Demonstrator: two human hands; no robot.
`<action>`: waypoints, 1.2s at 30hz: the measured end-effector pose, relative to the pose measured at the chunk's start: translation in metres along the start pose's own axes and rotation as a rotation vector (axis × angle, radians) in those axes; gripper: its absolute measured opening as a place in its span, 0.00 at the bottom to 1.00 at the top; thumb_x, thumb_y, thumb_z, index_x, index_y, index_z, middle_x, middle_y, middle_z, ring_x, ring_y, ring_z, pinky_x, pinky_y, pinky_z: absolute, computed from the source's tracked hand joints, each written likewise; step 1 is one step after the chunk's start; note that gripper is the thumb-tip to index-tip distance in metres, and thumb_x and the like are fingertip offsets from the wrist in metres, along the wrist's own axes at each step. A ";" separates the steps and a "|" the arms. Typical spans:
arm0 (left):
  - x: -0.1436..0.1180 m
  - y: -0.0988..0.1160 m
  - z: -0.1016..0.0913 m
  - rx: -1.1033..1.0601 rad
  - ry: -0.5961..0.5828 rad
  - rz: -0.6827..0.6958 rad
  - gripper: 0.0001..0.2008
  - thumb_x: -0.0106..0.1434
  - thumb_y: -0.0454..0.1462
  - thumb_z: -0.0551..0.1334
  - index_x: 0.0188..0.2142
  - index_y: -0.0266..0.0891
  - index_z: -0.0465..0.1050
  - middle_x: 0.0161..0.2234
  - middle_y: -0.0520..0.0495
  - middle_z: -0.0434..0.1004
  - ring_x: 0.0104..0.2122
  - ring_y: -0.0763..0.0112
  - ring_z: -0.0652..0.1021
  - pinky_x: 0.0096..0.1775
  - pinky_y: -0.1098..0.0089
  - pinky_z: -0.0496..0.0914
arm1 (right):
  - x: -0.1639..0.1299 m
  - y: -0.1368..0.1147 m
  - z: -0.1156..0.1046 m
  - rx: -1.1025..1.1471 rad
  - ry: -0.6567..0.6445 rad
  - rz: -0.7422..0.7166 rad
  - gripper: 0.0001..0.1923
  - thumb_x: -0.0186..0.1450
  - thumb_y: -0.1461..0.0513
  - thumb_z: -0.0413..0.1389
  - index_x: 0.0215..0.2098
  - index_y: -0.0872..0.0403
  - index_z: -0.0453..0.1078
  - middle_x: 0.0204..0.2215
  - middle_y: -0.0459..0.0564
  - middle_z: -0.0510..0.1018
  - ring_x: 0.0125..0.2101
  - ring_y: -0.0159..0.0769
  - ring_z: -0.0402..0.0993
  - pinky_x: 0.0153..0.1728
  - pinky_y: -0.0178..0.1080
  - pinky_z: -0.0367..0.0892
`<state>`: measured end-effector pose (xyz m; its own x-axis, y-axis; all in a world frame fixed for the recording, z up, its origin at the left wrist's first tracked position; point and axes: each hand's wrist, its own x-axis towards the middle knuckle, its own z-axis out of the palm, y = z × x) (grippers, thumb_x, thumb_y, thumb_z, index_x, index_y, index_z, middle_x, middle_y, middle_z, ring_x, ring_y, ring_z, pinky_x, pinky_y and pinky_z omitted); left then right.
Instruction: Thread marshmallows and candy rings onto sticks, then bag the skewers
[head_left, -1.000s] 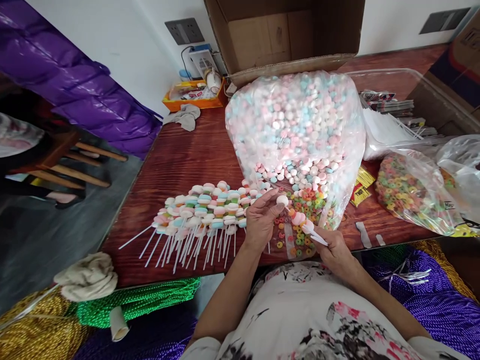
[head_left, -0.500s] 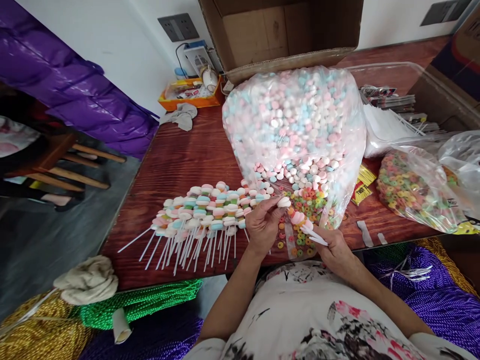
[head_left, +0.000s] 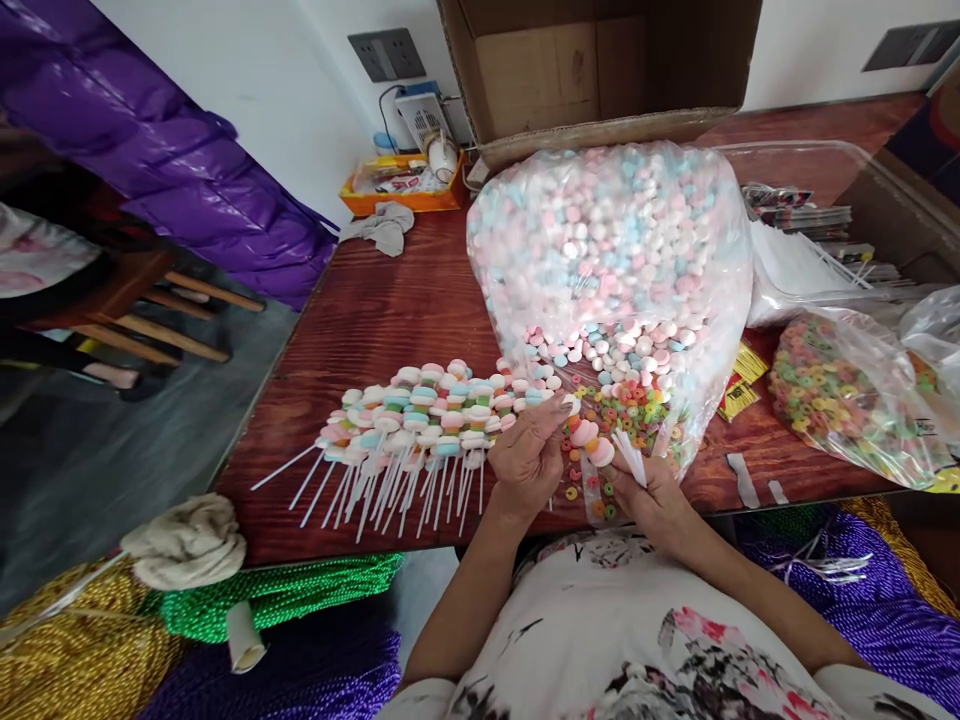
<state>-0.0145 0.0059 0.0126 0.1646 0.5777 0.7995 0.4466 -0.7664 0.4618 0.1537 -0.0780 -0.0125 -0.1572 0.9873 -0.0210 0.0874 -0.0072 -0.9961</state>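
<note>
A candy skewer of pink and white candies with orange rings between them slants between my hands. My left hand is closed, thumb and fingers pinching the white candy at its upper end. Closed around a bunch of white sticks, my right hand also holds the skewer's lower end. Just left of my left hand lie many finished-looking candy skewers, stacked with their white sticks toward me. Loose coloured rings are spread on clear plastic behind my hands.
A large clear bag of pastel candies stands before an open cardboard box. To the right are a bag of coloured rings and a plastic bin. Beaded strands hang below the table edge. A seated person is at left.
The view has shifted, so the scene sits further right. My right hand has drawn closer to my left. The white sticks now point more upright, apart from the skewer's candies.
</note>
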 end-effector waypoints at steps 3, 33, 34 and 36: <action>-0.002 -0.002 -0.003 0.053 -0.024 0.038 0.18 0.64 0.27 0.62 0.50 0.45 0.78 0.46 0.45 0.84 0.45 0.64 0.84 0.47 0.63 0.81 | 0.004 0.003 0.007 0.110 -0.046 0.062 0.22 0.72 0.48 0.49 0.26 0.52 0.61 0.16 0.39 0.54 0.17 0.27 0.49 0.17 0.33 0.48; -0.009 0.004 -0.028 -0.433 0.066 -0.560 0.09 0.66 0.39 0.65 0.46 0.44 0.79 0.51 0.44 0.80 0.54 0.60 0.79 0.58 0.56 0.74 | 0.021 -0.014 0.017 -0.327 -0.077 -0.311 0.13 0.68 0.68 0.47 0.32 0.52 0.72 0.22 0.43 0.68 0.21 0.31 0.58 0.27 0.34 0.59; -0.011 0.005 -0.029 -0.462 0.073 -0.581 0.09 0.65 0.38 0.66 0.45 0.44 0.78 0.50 0.44 0.80 0.52 0.61 0.80 0.55 0.57 0.76 | 0.020 -0.015 0.016 -0.351 -0.095 -0.310 0.14 0.66 0.69 0.46 0.36 0.52 0.73 0.23 0.43 0.70 0.22 0.31 0.60 0.28 0.35 0.59; -0.017 0.006 -0.029 -0.538 0.093 -0.631 0.08 0.64 0.37 0.67 0.43 0.43 0.78 0.49 0.44 0.80 0.47 0.62 0.82 0.50 0.59 0.79 | 0.019 -0.017 0.016 -0.387 -0.120 -0.290 0.18 0.65 0.70 0.45 0.43 0.52 0.74 0.25 0.44 0.72 0.22 0.32 0.62 0.29 0.35 0.60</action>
<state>-0.0402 -0.0170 0.0131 -0.0598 0.9361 0.3466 -0.0545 -0.3498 0.9352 0.1337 -0.0616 0.0025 -0.3390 0.9148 0.2196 0.3790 0.3464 -0.8581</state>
